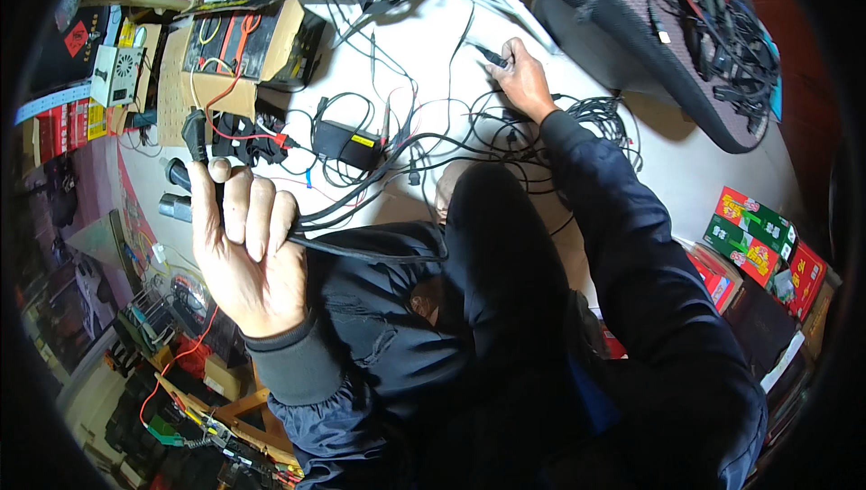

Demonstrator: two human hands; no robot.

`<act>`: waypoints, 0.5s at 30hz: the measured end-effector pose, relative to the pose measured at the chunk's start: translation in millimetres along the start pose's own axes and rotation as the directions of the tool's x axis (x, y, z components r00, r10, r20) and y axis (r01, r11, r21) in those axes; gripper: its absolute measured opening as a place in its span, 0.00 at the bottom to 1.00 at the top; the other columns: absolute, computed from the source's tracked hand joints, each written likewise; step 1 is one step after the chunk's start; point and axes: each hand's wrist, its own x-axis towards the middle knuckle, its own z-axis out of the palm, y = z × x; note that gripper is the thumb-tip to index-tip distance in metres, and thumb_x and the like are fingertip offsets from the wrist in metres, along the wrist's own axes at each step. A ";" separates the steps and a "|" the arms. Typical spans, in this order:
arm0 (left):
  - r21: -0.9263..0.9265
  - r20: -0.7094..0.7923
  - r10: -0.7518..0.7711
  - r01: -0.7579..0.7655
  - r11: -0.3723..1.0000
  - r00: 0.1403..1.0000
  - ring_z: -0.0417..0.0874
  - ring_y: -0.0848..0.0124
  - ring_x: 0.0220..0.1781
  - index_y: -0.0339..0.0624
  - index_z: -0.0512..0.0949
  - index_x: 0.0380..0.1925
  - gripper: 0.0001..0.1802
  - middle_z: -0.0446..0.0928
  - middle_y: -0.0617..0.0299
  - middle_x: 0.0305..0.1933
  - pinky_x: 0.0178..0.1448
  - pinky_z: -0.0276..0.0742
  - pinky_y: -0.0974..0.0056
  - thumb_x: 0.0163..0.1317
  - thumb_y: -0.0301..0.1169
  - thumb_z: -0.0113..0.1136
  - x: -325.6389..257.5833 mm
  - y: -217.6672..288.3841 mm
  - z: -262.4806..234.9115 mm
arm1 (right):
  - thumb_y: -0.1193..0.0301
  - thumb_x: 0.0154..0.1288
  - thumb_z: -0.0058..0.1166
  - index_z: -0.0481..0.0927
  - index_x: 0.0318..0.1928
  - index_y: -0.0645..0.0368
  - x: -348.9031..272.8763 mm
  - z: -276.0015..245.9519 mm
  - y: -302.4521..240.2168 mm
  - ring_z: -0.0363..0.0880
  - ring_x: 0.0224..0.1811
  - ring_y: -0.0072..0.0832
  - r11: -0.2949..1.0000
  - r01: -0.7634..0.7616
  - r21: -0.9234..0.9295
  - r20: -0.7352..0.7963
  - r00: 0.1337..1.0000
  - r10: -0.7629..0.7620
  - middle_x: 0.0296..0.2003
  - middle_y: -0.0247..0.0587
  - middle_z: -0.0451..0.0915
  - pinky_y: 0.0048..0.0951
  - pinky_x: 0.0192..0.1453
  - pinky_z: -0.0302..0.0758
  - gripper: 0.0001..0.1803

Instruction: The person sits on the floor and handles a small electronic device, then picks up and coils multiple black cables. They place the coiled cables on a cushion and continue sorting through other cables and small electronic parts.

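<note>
My left hand (pixel 245 251) is clenched on a bundle of black cables (pixel 361 206) above the desk (pixel 686 161), my right hand (pixel 521 75) pinches one plug (pixel 492 56) – yanking could drag the tangled adapter (pixel 347 143) off.

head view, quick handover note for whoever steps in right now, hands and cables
Left hand: raised, fist shut on a bundle of black cables, plug ends sticking up above the fingers.
Right hand: stretched out over the white table, pinching a small black connector.
Done: several cables gathered in the left hand.
Left: a loose tangle and a black power adapter lie on the table.
</note>
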 end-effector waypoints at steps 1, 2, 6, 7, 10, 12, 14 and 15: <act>-0.025 0.041 -0.019 0.020 0.999 0.999 0.50 0.81 0.15 0.40 0.74 0.39 0.15 0.55 0.73 0.18 0.20 0.50 0.72 0.82 0.39 0.45 -0.6 0.5 0.2 | 0.69 0.62 0.65 0.67 0.43 0.58 -4.5 -20.4 -16.9 0.73 0.28 0.38 0.999 0.028 -0.025 -0.022 0.999 -0.029 0.24 0.44 0.72 0.39 0.38 0.73 0.19; -0.031 0.068 -0.017 0.019 0.999 0.998 0.50 0.81 0.15 0.41 0.74 0.39 0.16 0.56 0.73 0.18 0.20 0.50 0.72 0.82 0.39 0.45 -1.8 -0.4 0.5 | 0.69 0.62 0.65 0.66 0.42 0.57 -11.5 -39.4 -35.1 0.68 0.27 0.31 0.997 0.074 -0.014 -0.079 0.994 -0.075 0.24 0.39 0.67 0.35 0.35 0.69 0.18; -0.018 0.134 -0.024 0.027 0.999 0.991 0.51 0.81 0.14 0.42 0.74 0.37 0.16 0.57 0.74 0.17 0.19 0.50 0.73 0.82 0.40 0.46 -6.4 -4.8 4.7 | 0.70 0.60 0.65 0.69 0.43 0.58 -49.4 -106.3 -107.7 0.64 0.24 0.24 0.973 0.231 0.003 -0.206 0.952 -0.225 0.23 0.34 0.63 0.29 0.31 0.66 0.17; -0.009 0.084 -0.026 0.027 1.000 0.996 0.52 0.81 0.14 0.42 0.74 0.36 0.16 0.57 0.73 0.17 0.19 0.50 0.73 0.82 0.41 0.46 -8.1 -6.0 5.7 | 0.70 0.59 0.66 0.71 0.45 0.58 -59.8 -119.8 -123.9 0.69 0.24 0.28 0.964 0.263 -0.024 -0.227 0.938 -0.262 0.23 0.36 0.67 0.31 0.32 0.69 0.18; -0.005 0.144 -0.047 0.048 0.999 0.988 0.52 0.81 0.15 0.42 0.74 0.36 0.17 0.57 0.74 0.17 0.19 0.51 0.73 0.81 0.41 0.47 -17.4 -14.0 8.6 | 0.72 0.57 0.66 0.74 0.45 0.57 -92.2 -155.7 -166.4 0.67 0.22 0.24 0.918 0.391 -0.062 -0.318 0.864 -0.389 0.22 0.33 0.65 0.28 0.30 0.68 0.17; -0.003 0.134 -0.056 0.057 0.998 0.989 0.53 0.81 0.14 0.43 0.73 0.35 0.17 0.56 0.74 0.17 0.19 0.51 0.73 0.81 0.41 0.47 -23.6 -18.4 8.6 | 0.73 0.57 0.67 0.75 0.43 0.57 -114.2 -175.1 -191.8 0.65 0.22 0.22 0.885 0.458 -0.076 -0.368 0.812 -0.452 0.21 0.32 0.63 0.26 0.29 0.66 0.15; -0.009 0.191 -0.049 0.052 0.999 0.980 0.53 0.82 0.14 0.44 0.73 0.35 0.17 0.56 0.75 0.16 0.19 0.51 0.73 0.81 0.42 0.47 -28.3 -18.5 7.2 | 0.77 0.56 0.66 0.75 0.41 0.58 -127.9 -188.1 -220.6 0.63 0.24 0.19 0.827 0.546 -0.131 -0.396 0.736 -0.549 0.27 0.32 0.66 0.24 0.30 0.65 0.15; 0.020 0.190 -0.071 0.069 0.997 0.979 0.53 0.82 0.14 0.44 0.73 0.35 0.17 0.56 0.75 0.16 0.19 0.52 0.73 0.81 0.42 0.46 -30.5 -16.9 7.2 | 0.79 0.55 0.66 0.75 0.40 0.59 -135.2 -195.5 -231.8 0.61 0.25 0.17 0.784 0.604 -0.144 -0.424 0.678 -0.600 0.29 0.30 0.66 0.22 0.30 0.63 0.14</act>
